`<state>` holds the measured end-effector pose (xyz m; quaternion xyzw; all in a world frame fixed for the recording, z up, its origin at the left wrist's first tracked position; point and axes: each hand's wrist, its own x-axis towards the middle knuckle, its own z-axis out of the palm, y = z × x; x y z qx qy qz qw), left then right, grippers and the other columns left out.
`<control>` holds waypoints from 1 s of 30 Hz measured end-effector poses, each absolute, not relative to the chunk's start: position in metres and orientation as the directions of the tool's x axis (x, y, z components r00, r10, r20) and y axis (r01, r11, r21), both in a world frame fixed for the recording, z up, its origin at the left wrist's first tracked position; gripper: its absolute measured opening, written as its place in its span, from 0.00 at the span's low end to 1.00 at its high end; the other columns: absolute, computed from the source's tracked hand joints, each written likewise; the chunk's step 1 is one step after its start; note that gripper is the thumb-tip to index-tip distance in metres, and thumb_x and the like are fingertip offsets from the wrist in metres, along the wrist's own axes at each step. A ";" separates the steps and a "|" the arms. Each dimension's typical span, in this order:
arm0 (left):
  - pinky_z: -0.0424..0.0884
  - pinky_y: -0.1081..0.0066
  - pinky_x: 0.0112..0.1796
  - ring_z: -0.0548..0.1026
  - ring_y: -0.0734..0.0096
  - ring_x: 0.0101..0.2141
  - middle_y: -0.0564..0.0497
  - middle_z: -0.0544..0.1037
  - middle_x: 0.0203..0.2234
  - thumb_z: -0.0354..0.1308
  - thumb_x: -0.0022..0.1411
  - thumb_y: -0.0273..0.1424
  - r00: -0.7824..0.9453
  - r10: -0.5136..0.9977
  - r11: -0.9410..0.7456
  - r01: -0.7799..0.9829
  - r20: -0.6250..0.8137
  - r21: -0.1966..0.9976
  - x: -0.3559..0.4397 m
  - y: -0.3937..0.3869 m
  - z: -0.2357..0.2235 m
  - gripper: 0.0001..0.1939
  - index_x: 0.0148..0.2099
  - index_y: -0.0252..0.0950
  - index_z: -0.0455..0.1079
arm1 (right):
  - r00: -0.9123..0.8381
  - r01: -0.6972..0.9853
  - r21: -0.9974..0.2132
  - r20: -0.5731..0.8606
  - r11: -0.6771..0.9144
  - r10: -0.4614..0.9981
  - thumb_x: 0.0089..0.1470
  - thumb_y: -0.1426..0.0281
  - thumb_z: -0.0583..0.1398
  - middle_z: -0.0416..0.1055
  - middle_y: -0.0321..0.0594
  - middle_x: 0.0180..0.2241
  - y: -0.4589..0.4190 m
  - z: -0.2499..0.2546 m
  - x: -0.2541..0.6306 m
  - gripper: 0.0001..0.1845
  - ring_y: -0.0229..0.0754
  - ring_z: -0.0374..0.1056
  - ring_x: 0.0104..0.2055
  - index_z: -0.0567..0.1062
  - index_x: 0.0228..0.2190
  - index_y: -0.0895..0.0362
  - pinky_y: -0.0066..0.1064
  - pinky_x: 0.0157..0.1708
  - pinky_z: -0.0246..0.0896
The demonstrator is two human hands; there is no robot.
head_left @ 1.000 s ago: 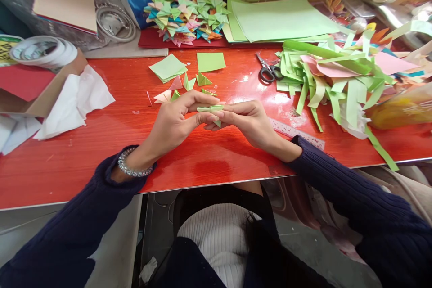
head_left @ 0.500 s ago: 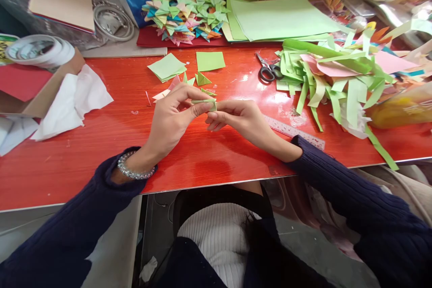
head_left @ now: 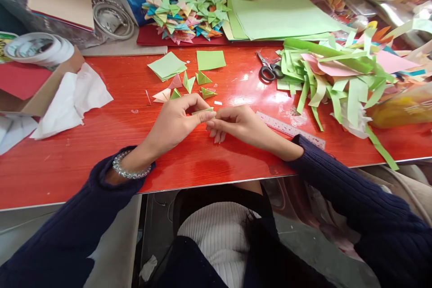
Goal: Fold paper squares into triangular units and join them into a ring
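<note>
A small folded piece of green paper point(head_left: 203, 110) is pinched between the thumb and fingers of my left hand point(head_left: 180, 121), above the red table point(head_left: 135, 121). My right hand point(head_left: 238, 121) pinches the right end of the same paper, so its fingertips meet those of the left; most of the paper is hidden by the fingers. Just beyond lie several small folded paper triangles in green point(head_left: 203, 78) and pink point(head_left: 162, 95). Behind them are a stack of pale green squares point(head_left: 168, 66) and a single green square point(head_left: 211, 60).
Scissors point(head_left: 267, 71) lie beside a heap of green and pink paper strips point(head_left: 324, 67) on the right. A clear ruler point(head_left: 290, 129) sits by my right wrist. Folded paper rings point(head_left: 185, 13) and green sheets point(head_left: 283, 15) are at the back. White tissue point(head_left: 91, 90) lies left.
Both hands have come slightly down toward me with the folded paper, which now shows as a thin edge. More of the folded triangles behind are visible.
</note>
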<state>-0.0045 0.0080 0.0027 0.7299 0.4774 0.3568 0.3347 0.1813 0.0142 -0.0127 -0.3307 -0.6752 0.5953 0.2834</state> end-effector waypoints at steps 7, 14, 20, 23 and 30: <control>0.61 0.72 0.28 0.66 0.76 0.25 0.55 0.71 0.21 0.59 0.61 0.39 0.358 0.910 -0.373 0.485 0.209 0.791 -0.004 0.007 0.003 0.16 0.25 0.36 0.67 | -0.675 0.248 -0.957 -0.058 0.152 0.735 0.57 0.59 0.60 0.71 0.36 0.20 0.013 -0.012 0.182 0.18 0.31 0.68 0.20 0.75 0.26 0.63 0.23 0.22 0.64; 0.66 0.73 0.30 0.71 0.76 0.29 0.54 0.74 0.28 0.64 0.57 0.37 0.282 0.942 -0.252 0.241 0.181 0.937 -0.001 0.007 -0.006 0.10 0.33 0.36 0.71 | -0.577 0.117 -0.987 0.025 0.113 0.816 0.57 0.59 0.61 0.68 0.32 0.20 0.012 -0.014 0.180 0.18 0.27 0.62 0.18 0.70 0.25 0.61 0.21 0.18 0.57; 0.66 0.74 0.27 0.70 0.79 0.25 0.57 0.72 0.22 0.69 0.52 0.30 0.122 0.928 -0.352 -0.028 0.353 0.935 -0.012 0.023 0.008 0.11 0.29 0.35 0.69 | -0.493 0.150 -0.963 0.122 0.223 0.861 0.57 0.57 0.60 0.67 0.33 0.22 0.017 -0.013 0.175 0.18 0.28 0.61 0.21 0.72 0.28 0.60 0.23 0.23 0.57; 0.67 0.73 0.27 0.74 0.75 0.27 0.55 0.74 0.23 0.70 0.51 0.31 0.106 0.906 -0.402 -0.092 0.410 0.911 -0.026 0.032 0.017 0.13 0.31 0.35 0.68 | -0.363 0.365 -0.854 0.236 0.370 0.902 0.57 0.65 0.62 0.69 0.35 0.29 0.036 -0.015 0.176 0.14 0.31 0.62 0.27 0.75 0.42 0.60 0.26 0.30 0.59; 0.69 0.70 0.27 0.74 0.76 0.24 0.55 0.69 0.27 0.67 0.55 0.34 0.275 0.940 -0.213 0.012 0.201 0.977 -0.030 0.035 0.011 0.18 0.47 0.38 0.69 | -0.440 0.717 -0.497 0.222 0.489 0.870 0.58 0.68 0.61 0.71 0.42 0.34 0.076 -0.029 0.171 0.13 0.39 0.65 0.34 0.79 0.43 0.58 0.32 0.35 0.58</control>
